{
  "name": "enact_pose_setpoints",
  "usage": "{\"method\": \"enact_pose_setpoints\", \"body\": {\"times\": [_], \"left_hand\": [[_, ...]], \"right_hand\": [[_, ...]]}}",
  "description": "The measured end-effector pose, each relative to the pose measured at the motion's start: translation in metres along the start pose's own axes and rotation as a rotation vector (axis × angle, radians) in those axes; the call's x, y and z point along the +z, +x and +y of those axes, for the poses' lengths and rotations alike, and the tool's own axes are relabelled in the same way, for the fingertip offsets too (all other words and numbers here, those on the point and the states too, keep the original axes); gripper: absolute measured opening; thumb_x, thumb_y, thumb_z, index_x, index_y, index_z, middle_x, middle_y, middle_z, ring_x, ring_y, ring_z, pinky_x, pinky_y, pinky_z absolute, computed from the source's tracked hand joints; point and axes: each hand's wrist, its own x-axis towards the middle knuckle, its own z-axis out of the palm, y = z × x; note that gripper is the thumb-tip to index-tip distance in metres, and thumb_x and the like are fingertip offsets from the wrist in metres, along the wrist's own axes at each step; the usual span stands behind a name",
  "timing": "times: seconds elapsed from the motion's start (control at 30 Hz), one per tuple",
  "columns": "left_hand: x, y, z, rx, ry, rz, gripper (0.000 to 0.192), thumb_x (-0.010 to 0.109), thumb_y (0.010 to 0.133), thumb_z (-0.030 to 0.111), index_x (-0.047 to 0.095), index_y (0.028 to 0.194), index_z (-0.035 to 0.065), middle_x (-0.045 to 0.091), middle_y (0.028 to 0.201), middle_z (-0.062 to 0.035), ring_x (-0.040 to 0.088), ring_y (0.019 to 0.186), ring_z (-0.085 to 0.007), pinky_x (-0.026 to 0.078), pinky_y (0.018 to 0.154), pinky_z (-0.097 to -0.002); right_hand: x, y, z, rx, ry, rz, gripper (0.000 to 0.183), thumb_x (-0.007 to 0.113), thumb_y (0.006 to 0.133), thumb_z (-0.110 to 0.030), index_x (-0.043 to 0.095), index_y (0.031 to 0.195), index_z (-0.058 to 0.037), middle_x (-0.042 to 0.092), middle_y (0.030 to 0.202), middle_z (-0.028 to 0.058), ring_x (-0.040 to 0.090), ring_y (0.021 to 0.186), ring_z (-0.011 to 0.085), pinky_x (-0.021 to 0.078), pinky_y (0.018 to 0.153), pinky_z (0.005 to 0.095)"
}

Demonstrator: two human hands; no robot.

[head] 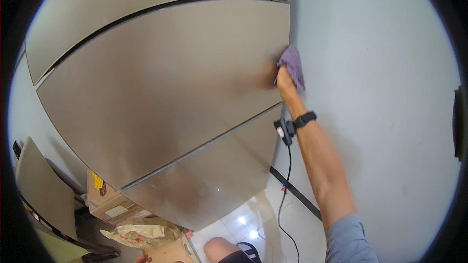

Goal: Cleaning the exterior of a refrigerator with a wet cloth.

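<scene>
My right hand (286,79) is pressed with a purple cloth (291,62) against the right edge of a beige refrigerator door panel (164,80), beside the pale wall. The cloth spreads over and past the hand, so most of the fingers are hidden. A black strap with a small cabled device (285,129) sits on the right wrist. Of my left hand (143,258) only the fingertips show at the bottom edge of the picture, low beside a patterned bag (140,233); what they do is not clear.
A pale wall (380,80) rises close on the right, with a dark skirting strip (299,193) at its foot. A cardboard box (113,206) with yellow gloves (97,181) on it stands low left, near a chair (47,186). The black cable hangs over white floor tiles (237,226).
</scene>
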Motion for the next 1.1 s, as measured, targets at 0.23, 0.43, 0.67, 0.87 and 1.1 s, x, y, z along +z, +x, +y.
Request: {"method": "enact_pose_setpoints", "body": {"times": [0.23, 0.43, 0.67, 0.87, 1.1], "left_hand": [[0.029, 0.012, -0.008, 0.031, -0.052, -0.121, 0.039, 0.066, 0.093, 0.022, 0.062, 0.121, -0.0053, 0.067, 0.115, -0.0156, 0.064, 0.103, -0.0251, 0.051, 0.091, -0.0352], [0.016, 0.004, -0.006, -0.004, -0.073, -0.079, 0.038, 0.066, 0.092, 0.021, 0.063, 0.120, -0.0046, 0.066, 0.117, -0.0159, 0.064, 0.107, -0.0261, 0.051, 0.091, -0.0362], [0.015, 0.002, 0.005, -0.046, -0.050, -0.053, 0.033, 0.064, 0.092, 0.016, 0.064, 0.118, -0.0052, 0.065, 0.119, -0.0164, 0.063, 0.099, -0.0236, 0.051, 0.089, -0.0355], [0.010, -0.004, -0.002, -0.072, -0.058, 0.018, 0.032, 0.061, 0.094, 0.013, 0.062, 0.119, -0.0066, 0.064, 0.120, -0.0174, 0.064, 0.103, -0.0252, 0.053, 0.090, -0.0365], [0.012, -0.011, 0.000, -0.126, 0.038, -0.013, 0.034, 0.059, 0.094, 0.012, 0.059, 0.122, -0.0068, 0.065, 0.118, -0.0183, 0.063, 0.106, -0.0268, 0.052, 0.092, -0.0375]], "right_hand": [[-0.019, -0.090, 0.137, 0.203, -0.319, -0.117, 0.053, 0.026, 0.102, -0.034, 0.044, 0.140, -0.0003, 0.045, 0.144, 0.0196, 0.041, 0.134, 0.0324, 0.0314, 0.112, 0.0402], [-0.038, -0.021, -0.024, -0.091, -0.164, 0.033, 0.061, 0.020, 0.104, -0.040, 0.038, 0.144, 0.0013, 0.040, 0.150, 0.0170, 0.036, 0.138, 0.0273, 0.0274, 0.114, 0.0374], [-0.087, 0.157, -0.161, -0.469, 0.231, 0.047, 0.046, 0.031, 0.101, -0.027, 0.046, 0.136, -0.0014, 0.045, 0.141, 0.0093, 0.040, 0.129, 0.0190, 0.0318, 0.109, 0.0318], [-0.045, 0.160, -0.127, -0.764, -0.106, 0.218, 0.048, 0.031, 0.101, -0.025, 0.044, 0.139, 0.0025, 0.042, 0.146, 0.0194, 0.035, 0.138, 0.0332, 0.0278, 0.115, 0.0372], [-0.016, -0.003, 0.008, -0.234, -0.113, 0.106, 0.054, 0.032, 0.103, -0.028, 0.033, 0.147, 0.0033, 0.036, 0.152, 0.0182, 0.030, 0.143, 0.0304, 0.0219, 0.118, 0.0345]]}}
